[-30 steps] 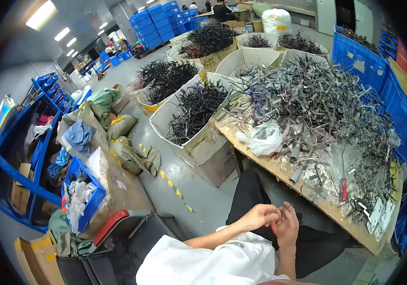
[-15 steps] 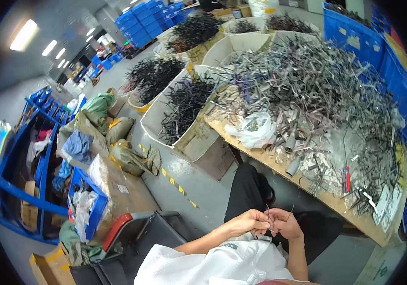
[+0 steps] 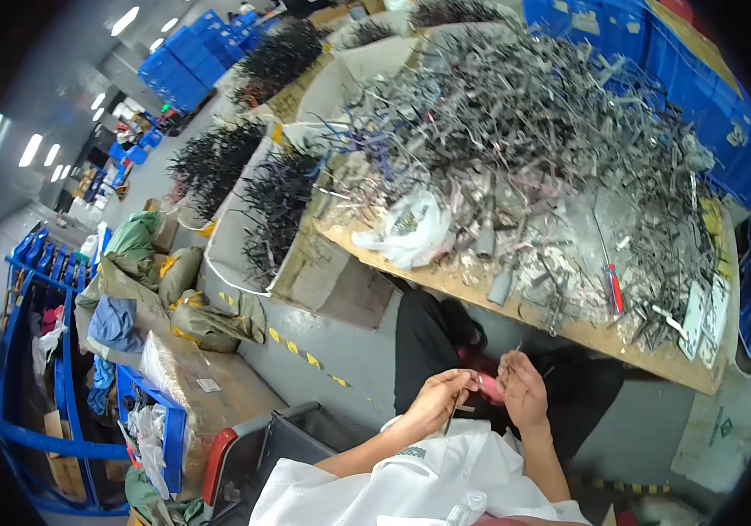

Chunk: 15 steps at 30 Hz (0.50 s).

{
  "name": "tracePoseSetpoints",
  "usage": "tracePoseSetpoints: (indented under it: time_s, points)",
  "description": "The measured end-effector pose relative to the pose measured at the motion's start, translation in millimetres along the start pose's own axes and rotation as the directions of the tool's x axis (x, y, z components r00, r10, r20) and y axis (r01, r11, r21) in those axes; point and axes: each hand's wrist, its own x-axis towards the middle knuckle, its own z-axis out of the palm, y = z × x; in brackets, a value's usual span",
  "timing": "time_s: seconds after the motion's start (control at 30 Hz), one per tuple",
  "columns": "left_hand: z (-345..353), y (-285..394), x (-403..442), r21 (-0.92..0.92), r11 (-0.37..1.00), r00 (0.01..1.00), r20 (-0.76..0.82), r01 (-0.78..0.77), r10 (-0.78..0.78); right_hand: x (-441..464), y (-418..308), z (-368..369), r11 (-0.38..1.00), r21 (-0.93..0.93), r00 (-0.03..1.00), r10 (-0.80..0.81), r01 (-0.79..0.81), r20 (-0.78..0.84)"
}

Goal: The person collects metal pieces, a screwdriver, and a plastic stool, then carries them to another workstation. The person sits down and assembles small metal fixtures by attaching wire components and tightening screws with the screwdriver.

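Observation:
My left hand (image 3: 439,401) is closed in a pinch above my lap. From its fingers a thin dark strip (image 3: 452,415) hangs down over the white shirt. A short way to the right, my right hand (image 3: 523,387) is raised with its fingers pressed together, and a small thin tip (image 3: 519,345) sticks up above them. Between the two hands shows a glossy pinkish-red object (image 3: 488,388); its kind, and whether the right hand grips it, I cannot tell.
Ahead, a wooden table (image 3: 366,249) bears a heap of grey metal parts (image 3: 533,131), a white plastic bag (image 3: 410,230) and a red-handled screwdriver (image 3: 614,289). White bins (image 3: 226,250) with dark strips stand left of it. A chair armrest (image 3: 220,465) is at my left.
My hands have moved apart; before, they were together at one thin piece. The pinkish-red object now shows between them. The camera view has turned, shifting the table left and up.

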Motion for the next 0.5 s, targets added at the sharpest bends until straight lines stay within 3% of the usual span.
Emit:
tracePoseSetpoints:
  time_s: [0.07,0.17,0.33,0.43,0.47,0.5]
  points:
    - [-19,-19,3,-0.044,0.998,0.999,0.014,0.035,-0.034,-3,4,-6,0.999,0.036,0.995,-0.022,0.019,0.098]
    - [-34,-42,-5,-0.004,1.000,0.988,0.155,0.024,-0.023,-9,9,-9,0.997,0.075,0.999,0.036,-0.037,0.014]
    - [-5,-40,-22,0.117,0.985,0.990,0.050,0.128,-0.135,-15,9,-19,0.999,-0.033,1.000,0.003,-0.004,-0.011]
    - [10,-30,-22,0.357,0.934,0.999,-0.020,-0.033,0.043,-15,6,-22,0.989,-0.143,0.998,-0.035,0.028,-0.044]
    - [11,-27,-21,0.357,0.934,0.999,-0.020,-0.020,0.029,-16,6,-19,0.979,-0.198,0.998,-0.052,0.043,-0.041]
    - [13,-24,-17,0.486,0.861,0.986,0.009,-0.152,0.168,-16,6,-15,0.979,-0.199,0.997,-0.057,0.045,-0.052]
